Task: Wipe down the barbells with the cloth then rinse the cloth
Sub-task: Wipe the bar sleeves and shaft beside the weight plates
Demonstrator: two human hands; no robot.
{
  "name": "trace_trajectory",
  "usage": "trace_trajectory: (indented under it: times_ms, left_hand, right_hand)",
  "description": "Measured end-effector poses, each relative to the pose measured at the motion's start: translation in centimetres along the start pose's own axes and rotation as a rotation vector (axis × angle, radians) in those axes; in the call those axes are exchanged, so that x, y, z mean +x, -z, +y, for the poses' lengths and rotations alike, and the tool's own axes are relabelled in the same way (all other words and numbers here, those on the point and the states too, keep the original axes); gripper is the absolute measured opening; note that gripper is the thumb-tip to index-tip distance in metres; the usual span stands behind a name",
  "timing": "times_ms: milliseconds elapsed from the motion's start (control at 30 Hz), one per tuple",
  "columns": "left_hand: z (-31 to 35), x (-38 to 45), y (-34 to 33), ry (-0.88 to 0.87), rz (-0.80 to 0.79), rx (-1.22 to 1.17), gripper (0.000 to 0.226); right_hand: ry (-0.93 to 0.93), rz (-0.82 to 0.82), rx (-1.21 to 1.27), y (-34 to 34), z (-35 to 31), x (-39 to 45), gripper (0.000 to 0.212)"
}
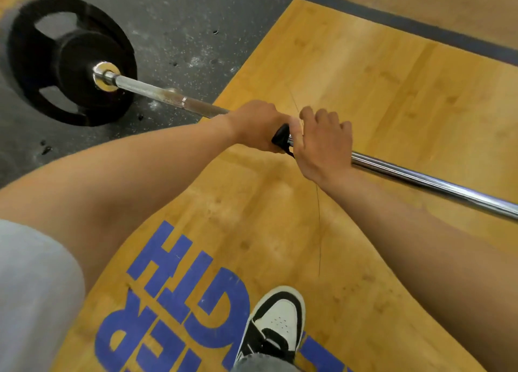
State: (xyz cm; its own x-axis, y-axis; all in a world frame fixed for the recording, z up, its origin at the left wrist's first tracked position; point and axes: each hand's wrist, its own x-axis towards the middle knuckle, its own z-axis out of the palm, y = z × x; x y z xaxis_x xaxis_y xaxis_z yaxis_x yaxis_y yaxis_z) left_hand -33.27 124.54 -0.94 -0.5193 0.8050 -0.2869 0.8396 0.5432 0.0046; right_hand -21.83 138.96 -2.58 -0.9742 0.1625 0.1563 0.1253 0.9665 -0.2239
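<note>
Gripping cloth (281,136) round bar (420,181) was left hand (256,124) | right hand (322,144) loosely curled, held nothing | cloth looked soft, bar slick.

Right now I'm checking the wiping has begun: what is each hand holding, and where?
The left hand grips a dark cloth wrapped round the barbell mid-shaft. The right hand rests on the shaft beside it; its grip cannot be told.
</note>
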Motion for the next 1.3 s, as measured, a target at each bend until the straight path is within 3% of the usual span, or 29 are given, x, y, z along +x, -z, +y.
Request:
trace_trajectory:
  times_ms: [167, 300, 500, 667, 767, 833, 1100, 1300]
  left_hand:
    - [-3.5, -1.7, -0.5, 0.05, -0.017, -0.039, 0.034]
    - [-4.5, -1.7, -0.9, 0.037, -0.054, -0.067, 0.034]
    - [-12.8, -6.7, 0.0, 0.279, -0.135, -0.074, 0.034]
    - [-10.2, -4.0, 0.9, 0.13, -0.238, -0.179, 0.042]
    - [-4.8, -0.9, 1.0, -0.017, -0.277, -0.23, 0.028]
    - [-4.0, 0.1, 1.0, -0.012, -0.295, -0.271, 0.029]
    - [-14.1, -4.4, 1.8, 0.183, -0.438, -0.187, 0.033]
    - [-15.9, -3.6, 1.5, 0.044, -0.507, -0.142, 0.03]
  right_hand:
    - [-0.043, -0.132, -0.068, -1.8, 0.1, 2.3, 0.061]
    - [-0.02, -0.064, -0.11, -2.0, 0.1, 2.6, 0.056]
    - [-0.064, -0.155, -0.125, -1.6, -0.1, 2.8, 0.053]
    - [-0.073, -0.184, -0.168, -1.1, -0.7, 3.3, 0.053]
    - [-0.08, -0.207, -0.195, -0.7, -0.9, 3.3, 0.052]
    - [-0.093, -0.216, -0.195, -0.9, -0.8, 3.2, 0.051]
    - [-0.105, -0.249, -0.142, -0.2, -0.1, 3.5, 0.045]
    - [-0.074, -0.26, -0.139, -0.5, -0.1, 3.9, 0.047]
